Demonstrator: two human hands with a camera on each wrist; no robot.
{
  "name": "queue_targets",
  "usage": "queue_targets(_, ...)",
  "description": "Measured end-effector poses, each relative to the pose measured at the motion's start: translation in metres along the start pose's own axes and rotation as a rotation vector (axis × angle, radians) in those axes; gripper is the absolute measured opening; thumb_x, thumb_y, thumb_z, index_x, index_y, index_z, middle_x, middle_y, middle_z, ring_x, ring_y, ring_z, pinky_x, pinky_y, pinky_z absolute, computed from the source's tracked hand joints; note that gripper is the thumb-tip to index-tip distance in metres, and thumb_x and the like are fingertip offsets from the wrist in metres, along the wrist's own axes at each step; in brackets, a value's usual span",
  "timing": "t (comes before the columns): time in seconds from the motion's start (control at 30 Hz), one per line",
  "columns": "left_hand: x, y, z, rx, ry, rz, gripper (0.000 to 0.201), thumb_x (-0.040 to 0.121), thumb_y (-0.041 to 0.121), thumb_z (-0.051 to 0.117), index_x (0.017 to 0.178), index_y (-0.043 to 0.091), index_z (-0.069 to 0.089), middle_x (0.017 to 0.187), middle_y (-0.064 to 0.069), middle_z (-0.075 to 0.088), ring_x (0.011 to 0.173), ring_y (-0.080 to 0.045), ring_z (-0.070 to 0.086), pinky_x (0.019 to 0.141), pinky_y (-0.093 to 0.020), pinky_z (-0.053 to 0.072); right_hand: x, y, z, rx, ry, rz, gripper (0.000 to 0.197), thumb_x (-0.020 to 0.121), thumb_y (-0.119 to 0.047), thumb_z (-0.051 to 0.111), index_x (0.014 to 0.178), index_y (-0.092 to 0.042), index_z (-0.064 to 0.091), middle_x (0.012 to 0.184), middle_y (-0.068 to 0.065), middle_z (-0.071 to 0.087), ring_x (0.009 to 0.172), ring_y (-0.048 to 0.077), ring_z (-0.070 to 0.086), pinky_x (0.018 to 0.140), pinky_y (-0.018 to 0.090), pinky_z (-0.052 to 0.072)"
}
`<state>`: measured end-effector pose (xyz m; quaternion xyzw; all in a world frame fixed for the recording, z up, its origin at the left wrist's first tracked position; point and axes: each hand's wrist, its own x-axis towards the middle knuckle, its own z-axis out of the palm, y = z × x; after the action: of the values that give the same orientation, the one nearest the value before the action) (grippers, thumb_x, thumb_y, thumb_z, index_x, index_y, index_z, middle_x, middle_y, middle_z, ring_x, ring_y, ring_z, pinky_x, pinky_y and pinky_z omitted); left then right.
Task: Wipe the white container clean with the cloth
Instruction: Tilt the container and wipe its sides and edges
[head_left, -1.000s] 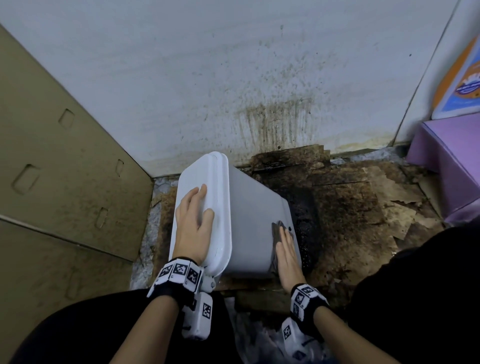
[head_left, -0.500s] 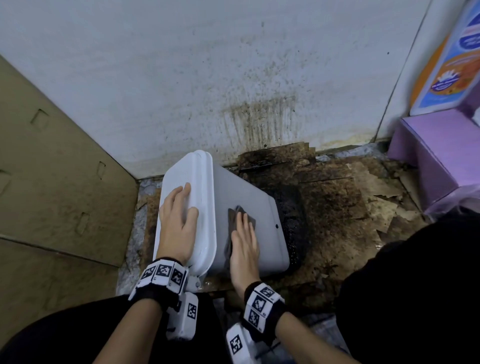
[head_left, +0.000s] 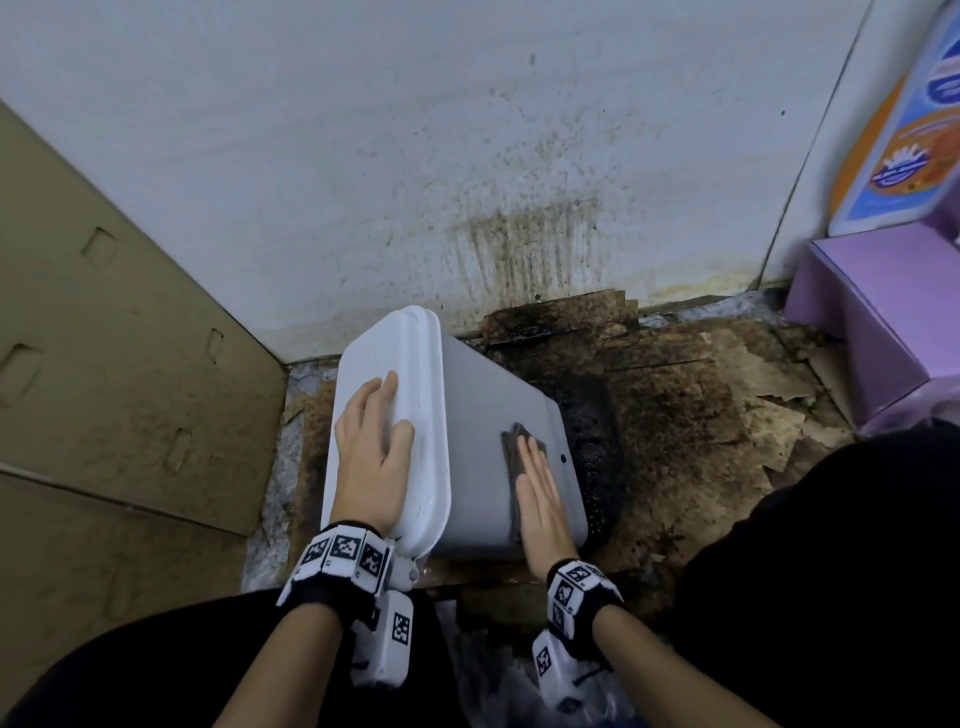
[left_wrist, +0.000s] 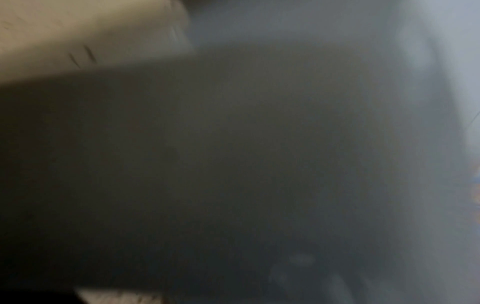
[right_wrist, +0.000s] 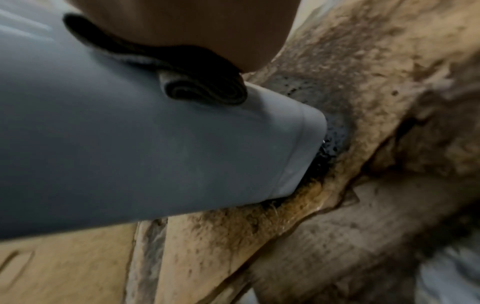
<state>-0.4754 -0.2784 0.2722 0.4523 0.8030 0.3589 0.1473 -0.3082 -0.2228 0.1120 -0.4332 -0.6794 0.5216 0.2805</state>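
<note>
While the white container (head_left: 483, 415) lies on its side on the stained floor (head_left: 701, 415) close to the wall (head_left: 467, 130), the left hand (head_left: 371, 457) rests flat on its lid end, fingers straight. The right hand (head_left: 543, 499), fingers straight too, presses the dark cloth (head_left: 519, 447) flat against the container's upturned side; its near edge is rolled.

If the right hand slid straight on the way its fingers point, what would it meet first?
The right hand lies flat on the cloth, fingers pointing toward the wall. Going on, it would likely run along the container side, then off its far edge to the stained wall; depth is unclear.
</note>
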Motion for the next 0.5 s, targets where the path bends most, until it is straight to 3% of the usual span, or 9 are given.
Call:
queue_targets(0.07, 0.000, 0.002, 0.001, 0.001, 0.003, 0.001, 0.049, 0.105, 0.016, 0.044, 0.154, 0.024, 0.037, 0.158, 0.007, 0.030, 0.145, -0.008, 0.018, 0.114, -0.027, 0.014, 0.004, 0.004, 0.000, 0.055, 0.025, 0.105, 0.046, 0.103, -0.040, 0.016, 0.147, -0.049, 0.009, 0.166, -0.013, 0.007, 0.150, -0.003, 0.000, 0.126, 0.037, 0.005)
queue_targets(0.2, 0.000, 0.005, 0.003, 0.006, 0.002, -0.001, 0.049, 0.105, 0.017, 0.043, 0.154, 0.024, 0.037, 0.157, 0.006, 0.030, 0.145, -0.010, 0.018, 0.114, -0.027, 0.015, 0.008, -0.009, 0.006, 0.082, 0.042, 0.227, 0.049, 0.108, -0.022, 0.023, 0.154, -0.037, 0.013, 0.167, -0.007, 0.008, 0.152, 0.006, 0.003, 0.123, 0.026, 0.000)
queue_targets(0.3, 0.001, 0.001, 0.004, 0.007, 0.002, 0.009, 0.052, 0.102, 0.026, 0.040, 0.153, 0.024, 0.037, 0.157, 0.005, 0.030, 0.145, -0.010, 0.018, 0.115, -0.029, 0.015, 0.006, -0.026, 0.013, 0.073, 0.085, 0.276, 0.052, 0.107, -0.023, 0.027, 0.157, -0.033, 0.016, 0.166, -0.009, 0.010, 0.153, 0.008, 0.005, 0.116, 0.022, 0.002)
queue_targets(0.4, 0.002, 0.000, 0.004, 0.008, 0.003, 0.010, 0.054, 0.101, 0.028, 0.038, 0.154, 0.023, 0.036, 0.158, 0.005, 0.030, 0.145, -0.011, 0.018, 0.115, -0.028, 0.015, 0.002, -0.055, 0.021, 0.089, 0.090, 0.221, 0.051, 0.106, -0.028, 0.025, 0.156, -0.035, 0.016, 0.166, -0.012, 0.009, 0.152, 0.005, 0.004, 0.118, 0.026, 0.002)
queue_targets(0.5, 0.004, 0.001, 0.005, 0.019, -0.004, 0.003, 0.054, 0.100, 0.031, 0.037, 0.154, 0.023, 0.036, 0.158, 0.004, 0.030, 0.145, -0.012, 0.018, 0.114, -0.026, 0.014, -0.006, -0.088, 0.026, 0.105, 0.052, 0.072, 0.053, 0.099, -0.041, 0.016, 0.151, -0.046, 0.011, 0.164, -0.021, 0.005, 0.149, -0.005, -0.002, 0.119, 0.024, 0.002)
